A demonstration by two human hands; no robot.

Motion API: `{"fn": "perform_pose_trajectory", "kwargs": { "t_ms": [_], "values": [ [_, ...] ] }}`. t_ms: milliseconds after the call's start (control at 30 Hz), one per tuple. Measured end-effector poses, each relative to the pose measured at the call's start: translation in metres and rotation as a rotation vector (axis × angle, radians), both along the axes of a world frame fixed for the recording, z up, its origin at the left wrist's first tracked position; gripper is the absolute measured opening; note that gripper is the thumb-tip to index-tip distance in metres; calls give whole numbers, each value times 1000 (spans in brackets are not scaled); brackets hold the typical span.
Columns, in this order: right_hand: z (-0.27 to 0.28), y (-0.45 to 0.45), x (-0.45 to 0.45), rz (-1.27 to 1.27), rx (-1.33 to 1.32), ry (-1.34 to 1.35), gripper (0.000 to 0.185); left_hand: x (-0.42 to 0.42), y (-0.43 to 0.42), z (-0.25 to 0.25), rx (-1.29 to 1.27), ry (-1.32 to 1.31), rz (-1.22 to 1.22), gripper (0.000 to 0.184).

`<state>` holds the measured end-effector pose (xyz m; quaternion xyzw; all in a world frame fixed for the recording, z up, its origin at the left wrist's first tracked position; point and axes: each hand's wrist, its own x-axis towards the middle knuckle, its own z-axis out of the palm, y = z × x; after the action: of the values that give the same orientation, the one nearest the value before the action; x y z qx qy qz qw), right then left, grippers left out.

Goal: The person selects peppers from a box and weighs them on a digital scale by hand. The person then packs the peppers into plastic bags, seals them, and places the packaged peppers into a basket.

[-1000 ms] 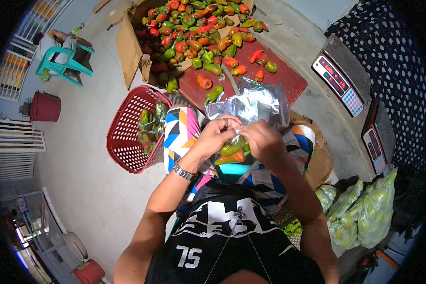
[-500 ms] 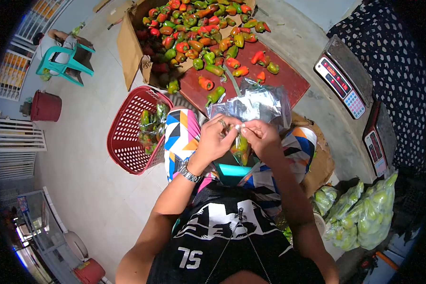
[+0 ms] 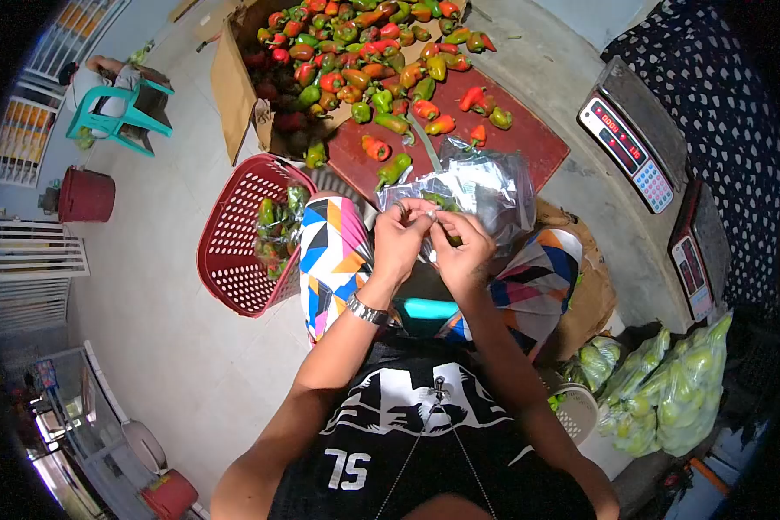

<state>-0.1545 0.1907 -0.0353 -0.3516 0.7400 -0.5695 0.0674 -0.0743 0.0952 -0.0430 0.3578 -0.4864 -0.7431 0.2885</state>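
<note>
Both hands are together over my lap, fingertips pinched on the gathered neck of a clear plastic bag of peppers [image 3: 445, 201]. My left hand [image 3: 400, 241], with a watch on its wrist, is closed on one side of the neck. Opposite it, my right hand [image 3: 461, 245] grips the other side with thumb and fingers. Green peppers show through the plastic just beyond the fingers; the hands hide much of the bag. Behind it, shiny clear plastic bags [image 3: 498, 186] lie on the red board [image 3: 529, 130], near a loose green pepper [image 3: 394, 172].
A cardboard box [image 3: 234, 91] heaped with red and green peppers stands ahead. Left of my knee is a red basket [image 3: 221, 251] holding bagged peppers. Two digital scales [image 3: 620, 143] and filled green bags [image 3: 689, 390] are at right. Another person sits on a teal chair [image 3: 108, 108].
The bag of peppers has swung from hanging below my hands to lying beyond them. Both hands have shifted slightly left, still pinching its neck.
</note>
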Motion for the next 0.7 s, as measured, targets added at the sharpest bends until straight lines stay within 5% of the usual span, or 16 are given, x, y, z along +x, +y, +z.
{"fn": "perform_pose_trajectory", "kwargs": {
  "t_ms": [300,500,700],
  "values": [
    [-12,-3,-5,22,-43,-48,19,6,-14,1,20,6,-169,9],
    [-20,2,-25,189,-12,-90,17,17,-23,11,-510,-298,-354,12],
    [-18,0,-37,293,-16,-178,12,22,-36,9,-593,-315,-466,14]
  ]
}}
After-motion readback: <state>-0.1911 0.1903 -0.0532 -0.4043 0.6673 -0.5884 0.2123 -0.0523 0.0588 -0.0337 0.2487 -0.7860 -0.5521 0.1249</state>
